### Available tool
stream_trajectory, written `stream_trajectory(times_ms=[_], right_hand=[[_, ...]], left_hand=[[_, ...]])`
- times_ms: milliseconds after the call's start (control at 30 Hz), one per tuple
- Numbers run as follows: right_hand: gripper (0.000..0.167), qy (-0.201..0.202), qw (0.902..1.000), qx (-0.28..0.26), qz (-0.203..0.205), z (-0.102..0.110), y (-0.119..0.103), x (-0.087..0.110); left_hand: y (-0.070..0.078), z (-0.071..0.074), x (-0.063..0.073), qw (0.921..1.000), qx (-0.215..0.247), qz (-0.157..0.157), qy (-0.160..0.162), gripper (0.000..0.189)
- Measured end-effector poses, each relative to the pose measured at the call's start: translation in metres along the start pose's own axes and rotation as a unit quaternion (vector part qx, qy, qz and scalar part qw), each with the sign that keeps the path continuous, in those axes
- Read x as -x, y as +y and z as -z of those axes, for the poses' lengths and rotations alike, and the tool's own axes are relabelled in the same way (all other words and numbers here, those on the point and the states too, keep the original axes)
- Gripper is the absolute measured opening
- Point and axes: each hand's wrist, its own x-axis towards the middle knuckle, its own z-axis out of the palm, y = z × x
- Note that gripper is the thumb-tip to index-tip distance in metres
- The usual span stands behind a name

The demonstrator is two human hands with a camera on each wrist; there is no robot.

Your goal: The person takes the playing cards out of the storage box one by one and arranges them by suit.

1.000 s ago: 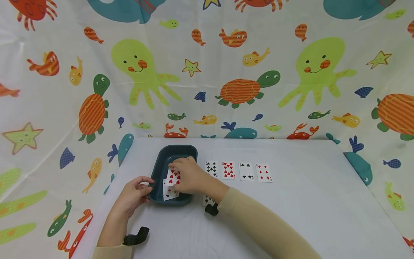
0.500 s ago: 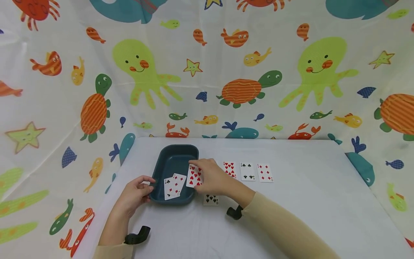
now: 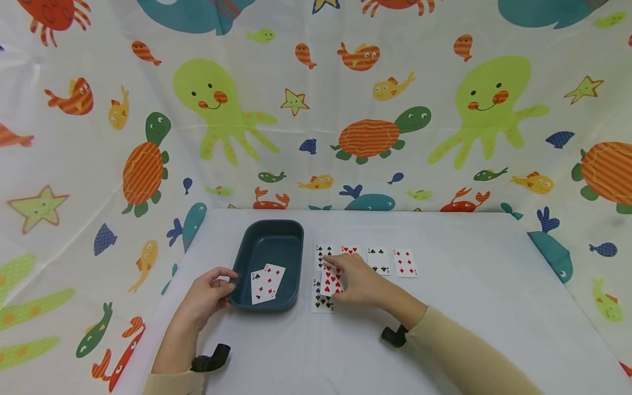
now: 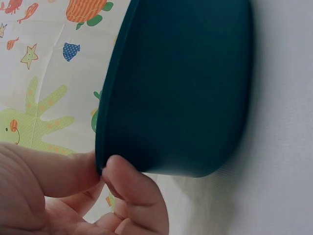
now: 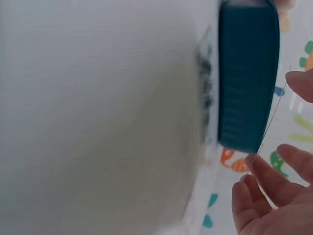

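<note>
My right hand [image 3: 362,282] holds a hearts playing card [image 3: 329,280] between thumb and fingers. That card overlaps a lower spades card [image 3: 323,306] and the bottom of an upper spades card [image 3: 321,250] in the head view. The right wrist view shows the held card as a thin edge between the thumb and fingertips [image 5: 252,161]. At the near left of a dark teal tray [image 3: 269,222], my left hand [image 3: 207,299] pinches the rim, thumb on one side and a finger on the other in the left wrist view. Two overlapping cards [image 3: 266,282] lie face up inside the tray.
Right of the upper spades card, the row goes on with a hearts card [image 3: 349,250], a four of clubs [image 3: 378,259] and a diamonds card [image 3: 405,263]. A white cloth [image 3: 469,274] covers the table. Behind it hangs a sea-animal curtain [image 3: 316,120].
My right hand has carried the hearts card out of the tray and rightward, over the spades cards. My left hand stays at the tray's rim.
</note>
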Motion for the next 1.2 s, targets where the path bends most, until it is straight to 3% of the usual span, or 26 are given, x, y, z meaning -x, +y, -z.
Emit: stream_trajectory(times_ms=[300, 600, 867, 1200], right_hand=[[0.079, -0.025, 0.9993, 0.02, -0.017, -0.003, 0.026, 0.024], [0.073, -0.043, 0.9974, 0.051, -0.028, -0.004, 0.033, 0.029], [0.075, -0.033, 0.9974, 0.055, -0.033, -0.004, 0.032, 0.03], [0.082, 0.015, 0.9982, 0.053, -0.022, 0.003, 0.023, 0.024]], left_hand=[[0.002, -0.001, 0.002, 1.0, -0.001, -0.003, 0.001, 0.032], [0.003, -0.002, 0.001, 1.0, -0.001, -0.005, 0.006, 0.032], [0.002, -0.002, 0.001, 1.0, 0.001, -0.001, 0.003, 0.031], [0.002, -0.001, 0.0, 1.0, 0.003, -0.004, 0.001, 0.032]])
